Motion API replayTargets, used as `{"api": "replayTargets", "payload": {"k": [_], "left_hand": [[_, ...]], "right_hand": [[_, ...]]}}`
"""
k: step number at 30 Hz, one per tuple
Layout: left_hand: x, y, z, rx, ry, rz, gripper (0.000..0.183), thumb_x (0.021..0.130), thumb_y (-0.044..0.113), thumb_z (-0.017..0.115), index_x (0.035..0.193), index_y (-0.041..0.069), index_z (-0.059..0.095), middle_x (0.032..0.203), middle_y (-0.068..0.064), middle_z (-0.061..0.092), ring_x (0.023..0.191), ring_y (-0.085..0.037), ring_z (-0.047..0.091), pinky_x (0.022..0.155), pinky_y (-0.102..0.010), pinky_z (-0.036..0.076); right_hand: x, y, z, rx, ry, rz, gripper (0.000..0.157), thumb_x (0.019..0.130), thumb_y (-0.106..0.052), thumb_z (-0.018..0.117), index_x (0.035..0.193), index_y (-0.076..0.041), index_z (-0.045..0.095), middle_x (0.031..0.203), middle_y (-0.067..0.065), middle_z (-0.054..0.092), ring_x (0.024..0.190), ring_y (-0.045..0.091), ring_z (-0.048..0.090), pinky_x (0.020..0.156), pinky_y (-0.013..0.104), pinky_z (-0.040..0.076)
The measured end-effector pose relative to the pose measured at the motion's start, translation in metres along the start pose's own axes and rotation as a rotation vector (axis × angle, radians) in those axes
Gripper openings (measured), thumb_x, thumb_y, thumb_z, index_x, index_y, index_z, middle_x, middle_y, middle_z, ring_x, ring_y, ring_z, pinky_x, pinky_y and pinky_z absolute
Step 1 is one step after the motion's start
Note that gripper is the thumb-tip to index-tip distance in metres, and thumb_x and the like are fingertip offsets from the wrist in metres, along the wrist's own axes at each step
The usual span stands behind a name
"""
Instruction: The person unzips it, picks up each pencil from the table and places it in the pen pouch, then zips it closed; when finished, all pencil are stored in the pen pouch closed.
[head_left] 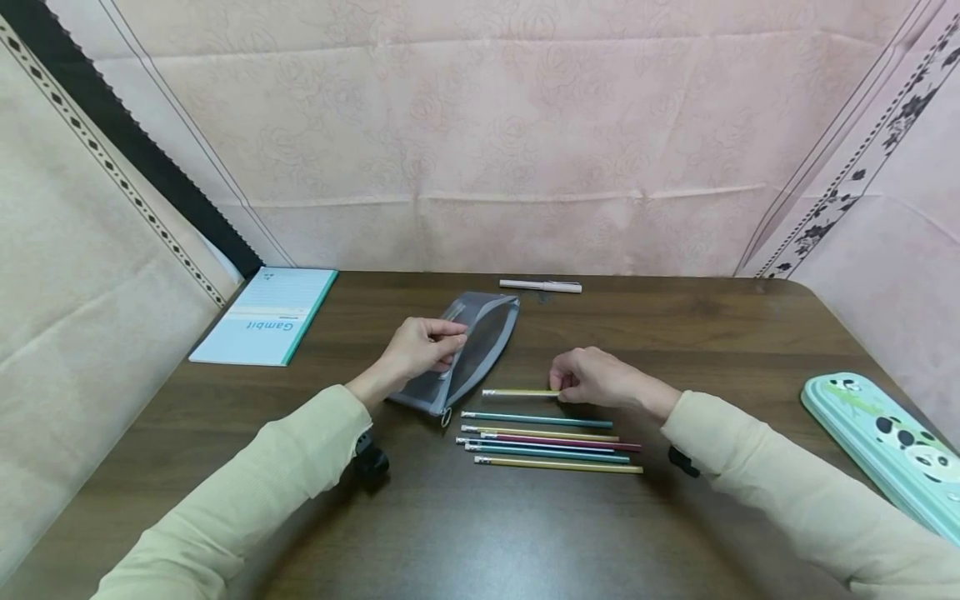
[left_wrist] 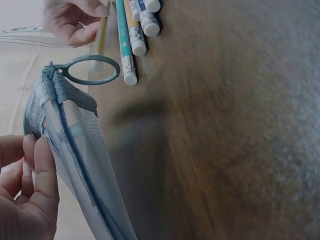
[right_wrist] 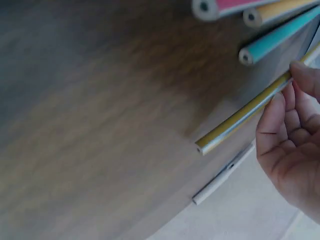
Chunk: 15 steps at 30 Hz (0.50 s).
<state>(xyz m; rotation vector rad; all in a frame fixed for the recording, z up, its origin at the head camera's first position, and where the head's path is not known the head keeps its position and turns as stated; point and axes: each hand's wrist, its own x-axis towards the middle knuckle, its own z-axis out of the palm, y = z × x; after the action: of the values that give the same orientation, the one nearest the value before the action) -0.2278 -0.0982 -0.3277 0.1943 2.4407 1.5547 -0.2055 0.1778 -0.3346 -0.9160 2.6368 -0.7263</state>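
Note:
With thumb and fingertips my left hand [head_left: 425, 348] pinches the edge of a grey mesh zip pouch [head_left: 480, 358], whose mouth gapes toward the right. A ring-shaped zipper pull [left_wrist: 92, 70] hangs at the pouch's near end. My right hand [head_left: 600, 377] pinches a yellow pencil [right_wrist: 240, 119] near its middle, its eraser end pointing left toward the pouch. Just below lies a loose row of several pencils, among them a teal pencil [head_left: 536, 419], a dark red pencil [head_left: 562, 440] and a yellow pencil [head_left: 558, 465] nearest me, erasers to the left.
A white pen [head_left: 540, 286] lies at the table's back edge. On the left is a white and teal Gambit notepad [head_left: 262, 317]. A mint pencil case with pandas [head_left: 885, 450] rests at the right. Patterned cloth [head_left: 480, 150] hangs behind the wooden table [head_left: 480, 533].

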Motion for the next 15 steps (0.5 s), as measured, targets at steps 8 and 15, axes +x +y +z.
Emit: {"api": "replayTargets", "payload": {"k": [8,15], "left_hand": [[0.0,-0.001,0.0,-0.004,0.006,-0.004,0.029,0.092,0.014,0.062,0.119,0.004,0.065,0.085,-0.005,0.06,0.067,-0.01,0.054,0.068,-0.026,0.057],[0.001,0.001,0.004,-0.013,-0.005,0.004,0.03,0.092,0.014,0.061,0.12,0.003,0.064,0.086,-0.005,0.06,0.066,-0.01,0.054,0.068,-0.026,0.057]], "right_hand": [[0.001,0.003,-0.006,0.228,0.252,0.047,0.004,0.087,0.002,0.062,0.091,0.0,0.062,0.079,0.006,0.061,0.071,0.014,0.053,0.059,0.021,0.047],[0.012,-0.009,-0.004,0.59,0.315,0.159,0.023,0.093,0.0,0.054,0.111,0.012,0.051,0.09,0.016,0.059,0.078,0.013,0.058,0.07,0.026,0.056]]}}
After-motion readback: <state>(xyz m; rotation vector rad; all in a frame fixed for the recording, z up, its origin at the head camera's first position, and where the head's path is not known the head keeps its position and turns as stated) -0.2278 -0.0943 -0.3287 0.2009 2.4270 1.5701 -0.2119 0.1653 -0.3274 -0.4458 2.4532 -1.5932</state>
